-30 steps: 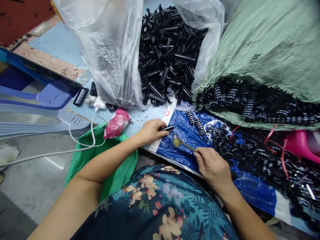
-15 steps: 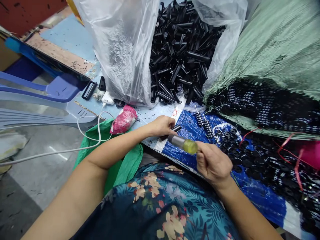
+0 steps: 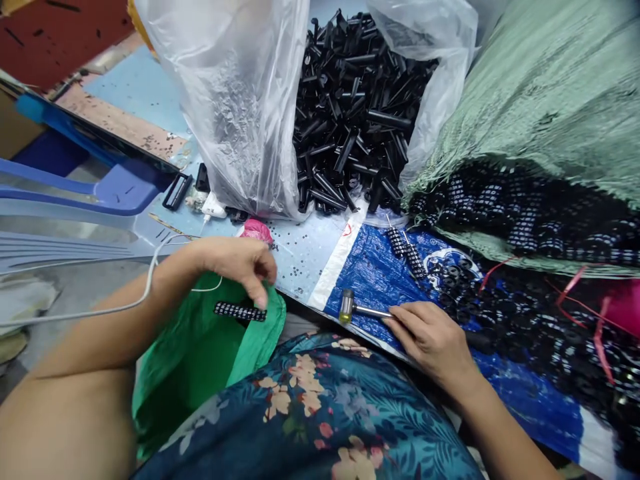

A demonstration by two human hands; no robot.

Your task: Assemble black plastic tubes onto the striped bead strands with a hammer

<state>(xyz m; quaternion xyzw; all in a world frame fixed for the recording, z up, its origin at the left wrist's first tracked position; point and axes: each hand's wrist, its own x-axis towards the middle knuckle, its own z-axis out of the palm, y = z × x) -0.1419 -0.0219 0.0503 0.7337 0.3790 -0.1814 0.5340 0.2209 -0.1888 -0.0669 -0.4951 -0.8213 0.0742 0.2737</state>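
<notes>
My left hand [image 3: 243, 265] is over the green bag [image 3: 200, 360], thumb and fingers apart. Just under the thumb tip is a black roller with rows of white marks [image 3: 239, 311], lying level above the bag's opening; it looks let go, though its right end meets the thumb in view. My right hand [image 3: 433, 340] grips the thin metal handle of a small hammer [image 3: 347, 307] with a yellow face. The hammer head is over the edge of the blue sheet [image 3: 365, 267]. Two similar rollers with metal pins [image 3: 406, 252] lie on that sheet.
A clear plastic bag [image 3: 240, 113] holds many black plastic parts [image 3: 360, 120]. At the right, a pale green woven sack [image 3: 540, 100] spills black marked pieces. Black discs [image 3: 520, 333] cover the sheet's right side. A white cable [image 3: 150, 287] crosses beside a plastic chair [image 3: 110, 193].
My left hand has moved left and down from the table edge to above the green bag, with the roller beneath it. The right hand has lowered slightly and the hammer head has turned.
</notes>
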